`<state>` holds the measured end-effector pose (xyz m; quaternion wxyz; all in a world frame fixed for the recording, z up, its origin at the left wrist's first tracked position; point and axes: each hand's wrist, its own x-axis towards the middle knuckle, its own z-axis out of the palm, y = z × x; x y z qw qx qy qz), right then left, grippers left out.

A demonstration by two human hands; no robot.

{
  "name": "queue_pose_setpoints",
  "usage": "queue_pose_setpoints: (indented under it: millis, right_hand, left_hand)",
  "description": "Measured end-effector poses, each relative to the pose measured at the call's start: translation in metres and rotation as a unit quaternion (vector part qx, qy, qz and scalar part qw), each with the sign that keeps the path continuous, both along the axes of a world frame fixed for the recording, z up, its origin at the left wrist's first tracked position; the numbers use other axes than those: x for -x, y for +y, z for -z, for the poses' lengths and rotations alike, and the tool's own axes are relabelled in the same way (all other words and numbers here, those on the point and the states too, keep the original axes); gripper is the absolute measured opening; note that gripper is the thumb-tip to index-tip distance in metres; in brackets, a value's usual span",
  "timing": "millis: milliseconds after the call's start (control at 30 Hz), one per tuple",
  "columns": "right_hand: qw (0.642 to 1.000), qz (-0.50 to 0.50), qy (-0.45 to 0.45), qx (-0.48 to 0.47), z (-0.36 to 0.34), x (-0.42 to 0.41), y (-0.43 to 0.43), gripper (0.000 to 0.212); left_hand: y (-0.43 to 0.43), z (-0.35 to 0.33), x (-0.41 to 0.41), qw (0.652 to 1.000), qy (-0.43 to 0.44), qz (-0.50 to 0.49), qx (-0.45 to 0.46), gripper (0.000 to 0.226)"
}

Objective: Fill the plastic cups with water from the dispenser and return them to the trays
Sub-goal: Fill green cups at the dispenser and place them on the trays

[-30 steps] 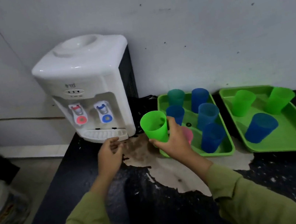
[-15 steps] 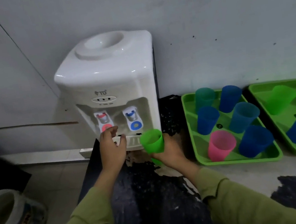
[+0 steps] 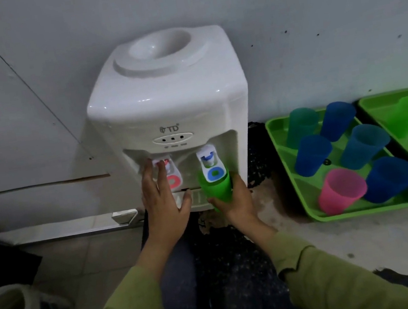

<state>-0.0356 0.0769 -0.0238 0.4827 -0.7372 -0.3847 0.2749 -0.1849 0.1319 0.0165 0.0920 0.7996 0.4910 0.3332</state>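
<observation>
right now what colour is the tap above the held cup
Blue and white tap over the green cup, clearest in the head view.

Smooth white plastic on water dispenser (image 3: 167, 101), glossy highlights on top. Translucent, frosted-looking plastic: green cup (image 3: 216, 188), pink cup (image 3: 341, 190). Glossy green plastic tray (image 3: 366, 208). Dark speckled worktop (image 3: 242, 268), worn pale and rough in patches. Matt olive cloth on right sleeve (image 3: 337, 280).

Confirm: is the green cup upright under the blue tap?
Upright: the right hand holds the green cup mouth-up, its rim just beneath the blue tap.
</observation>
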Motion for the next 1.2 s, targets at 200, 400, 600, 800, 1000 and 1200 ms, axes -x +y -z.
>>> queue_pose_setpoints:
  millis: [200,400,600,800,1000,1200]
  right_hand:
    - [0.999,0.014,0.039,-0.014,0.002,0.003,0.007,0.072]
    - [0.999,0.005,0.036,-0.008,0.006,-0.001,0.006,0.073]
    - [1.0,-0.009,0.02,-0.006,0.011,-0.006,0.004,0.071]
    - [1.0,-0.015,-0.019,0.001,0.012,-0.011,0.002,0.072]
    - [0.999,-0.009,-0.043,0.022,0.01,-0.012,0.003,0.073]
    - [0.997,-0.019,-0.07,0.034,0.009,-0.014,0.0,0.072]
  left_hand:
    - [0.0,0.001,0.005,1.0,0.0,0.022,-0.009,0.088]
    - [-0.011,0.001,-0.003,0.999,0.008,0.018,-0.036,0.077]
    - [-0.018,-0.006,-0.033,0.999,0.035,0.017,-0.001,0.041]
    - [0.001,-0.013,-0.056,0.996,0.056,-0.028,0.058,0.023]
    - [0.003,-0.013,-0.06,0.991,0.101,-0.036,0.085,0.025]
    - [-0.01,-0.022,-0.059,0.989,0.09,-0.01,0.113,0.027]
